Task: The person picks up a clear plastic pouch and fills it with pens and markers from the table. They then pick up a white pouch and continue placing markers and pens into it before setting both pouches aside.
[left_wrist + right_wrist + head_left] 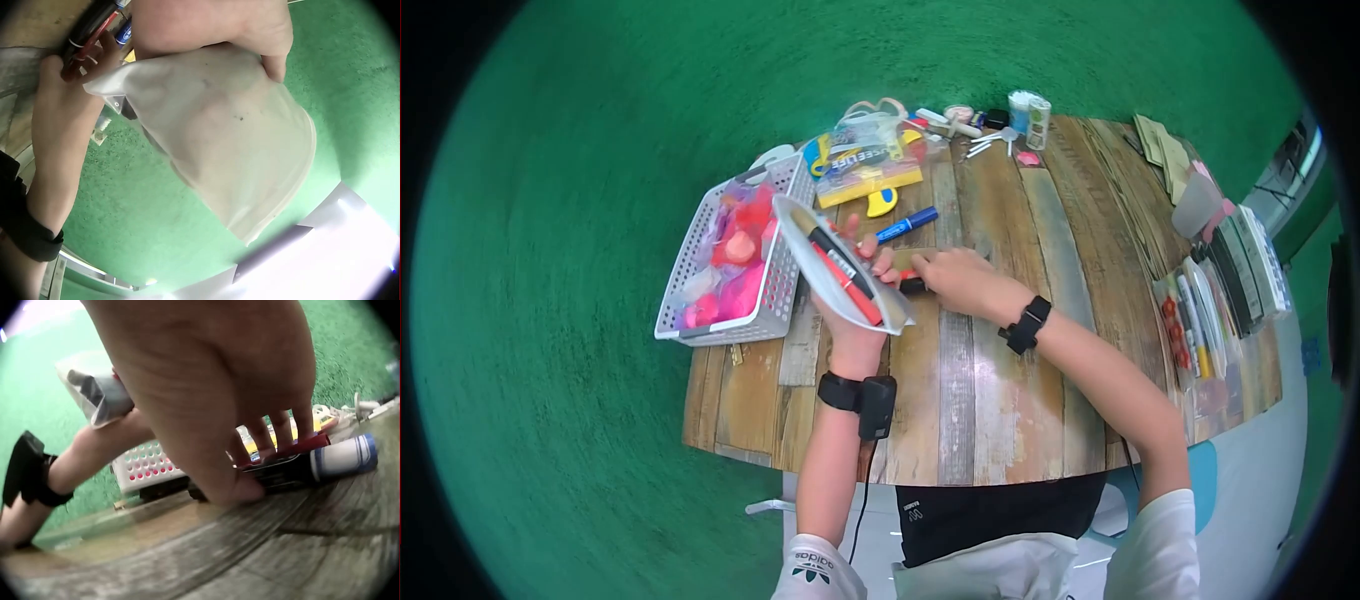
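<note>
A translucent white pouch [808,268] is gripped in my left hand [858,345], tilted, its opening showing a black pen and a red pen [845,285] inside. In the left wrist view the pouch [231,125] hangs below the left hand [212,25]. My right hand [965,280], just right of the pouch, grips a black marker [912,286] low at the wooden tabletop. The right wrist view shows thumb and fingers of the right hand [219,381] round the black marker [287,475], with a red marker [303,447] against it. A blue marker [908,225] lies beyond both hands.
On the left stands a white basket [785,290] of pink and red packets. A yellow-edged bag [870,165], scissors and small items lie at the back. At the right are packs of pens [1200,320], a box-like stack [1250,265] and brown paper pieces [1165,155].
</note>
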Demonstrator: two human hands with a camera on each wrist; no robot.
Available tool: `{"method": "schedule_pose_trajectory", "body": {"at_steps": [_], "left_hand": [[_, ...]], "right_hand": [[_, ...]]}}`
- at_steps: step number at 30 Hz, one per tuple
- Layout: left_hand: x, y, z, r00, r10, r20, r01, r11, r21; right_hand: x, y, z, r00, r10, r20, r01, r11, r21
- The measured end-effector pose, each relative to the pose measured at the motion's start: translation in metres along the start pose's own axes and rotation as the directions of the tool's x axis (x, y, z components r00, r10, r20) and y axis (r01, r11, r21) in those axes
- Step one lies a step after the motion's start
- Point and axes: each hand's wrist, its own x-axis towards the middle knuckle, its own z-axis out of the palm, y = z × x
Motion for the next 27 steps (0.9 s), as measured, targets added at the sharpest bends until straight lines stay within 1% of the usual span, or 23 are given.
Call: {"method": "schedule_pose_trajectory", "body": {"at_steps": [1,2,3,4,5,6,7,8,9,11,12,13,14,15,17,18,19,21,22,23,25,26,27], "left_hand": [[-0.002,-0.002,0.006,0.997,0.013,-0.071,-0.012,1.000,0.024],[-0.004,-0.004,0.011,0.997,0.034,-0.065,-0.028,0.996,0.091],[-0.006,-0.006,0.016,0.997,0.052,-0.060,-0.042,0.987,0.156],[-0.005,-0.009,0.023,0.973,0.126,-0.191,-0.070,0.958,0.277],[-0.001,-0.011,0.016,0.933,0.213,-0.291,-0.119,0.943,0.310],[-0.003,-0.013,0.023,0.932,0.228,-0.282,-0.129,0.935,0.329],[-0.004,-0.015,0.030,0.930,0.242,-0.275,-0.139,0.927,0.349],[-0.005,-0.017,0.028,0.926,0.256,-0.276,-0.155,0.927,0.342],[-0.005,-0.018,0.027,0.928,0.232,-0.291,-0.129,0.934,0.335],[-0.003,-0.023,0.028,0.932,0.211,-0.296,-0.109,0.939,0.325],[-0.004,-0.027,0.031,0.918,0.190,-0.348,-0.068,0.940,0.334],[-0.006,-0.031,0.032,0.900,0.163,-0.405,-0.018,0.940,0.340],[-0.006,-0.035,0.029,0.914,0.119,-0.389,0.008,0.951,0.309],[-0.007,-0.038,0.029,0.915,0.113,-0.387,0.013,0.951,0.310],[-0.007,-0.045,0.029,0.929,0.034,-0.368,0.085,0.950,0.301],[-0.008,-0.047,0.029,0.930,0.026,-0.367,0.094,0.948,0.305],[-0.009,-0.048,0.029,0.928,0.017,-0.373,0.119,0.934,0.337],[-0.011,-0.050,0.029,0.929,0.003,-0.371,0.148,0.914,0.378],[-0.012,-0.050,0.026,0.932,0.005,-0.361,0.135,0.923,0.361],[-0.013,-0.050,0.024,0.935,0.009,-0.354,0.121,0.931,0.343],[-0.011,-0.052,0.024,0.931,0.024,-0.364,0.106,0.937,0.333],[-0.012,-0.053,0.024,0.937,0.040,-0.347,0.088,0.934,0.346],[-0.012,-0.053,0.026,0.942,0.055,-0.332,0.071,0.932,0.356]], "right_hand": [[-0.002,0.000,0.001,0.998,0.062,-0.023,-0.060,0.997,0.057],[-0.005,0.002,0.001,0.991,0.127,-0.044,-0.121,0.986,0.114],[-0.008,0.009,-0.001,0.993,0.115,-0.036,-0.110,0.988,0.107],[-0.011,0.019,-0.009,0.989,0.148,-0.016,-0.146,0.984,0.106],[-0.011,0.028,-0.015,0.984,0.179,0.005,-0.179,0.978,0.103],[-0.013,0.029,-0.030,0.986,0.165,0.014,-0.166,0.982,0.094],[-0.016,0.026,-0.054,0.956,0.293,0.007,-0.278,0.901,0.334],[-0.018,0.023,-0.073,0.909,0.415,0.033,-0.362,0.751,0.552],[-0.020,0.020,-0.085,0.915,0.403,0.034,-0.355,0.760,0.544],[-0.028,0.012,-0.103,0.877,0.455,-0.155,-0.103,0.492,0.865],[-0.030,0.006,-0.113,0.878,0.451,-0.162,-0.097,0.499,0.861],[-0.030,-0.005,-0.121,0.867,0.462,-0.188,-0.011,0.396,0.918],[-0.030,-0.013,-0.124,0.853,0.477,-0.213,0.079,0.285,0.955],[-0.030,-0.019,-0.125,0.849,0.482,-0.215,0.080,0.286,0.955],[-0.030,-0.026,-0.123,0.825,0.503,-0.256,0.072,0.355,0.932],[-0.028,-0.023,-0.115,0.799,0.505,-0.326,0.070,0.460,0.885],[-0.026,-0.023,-0.109,0.792,0.514,-0.330,0.072,0.458,0.886],[-0.024,-0.026,-0.101,0.783,0.497,-0.375,-0.016,0.618,0.786],[-0.025,-0.028,-0.102,0.781,0.452,-0.432,-0.044,0.729,0.683],[-0.025,-0.028,-0.098,0.771,0.456,-0.444,-0.037,0.729,0.684],[-0.021,-0.031,-0.093,0.791,0.491,-0.365,-0.096,0.690,0.718],[-0.023,-0.033,-0.094,0.799,0.469,-0.377,-0.133,0.749,0.650],[-0.023,-0.035,-0.092,0.795,0.472,-0.382,-0.130,0.746,0.653]]}}
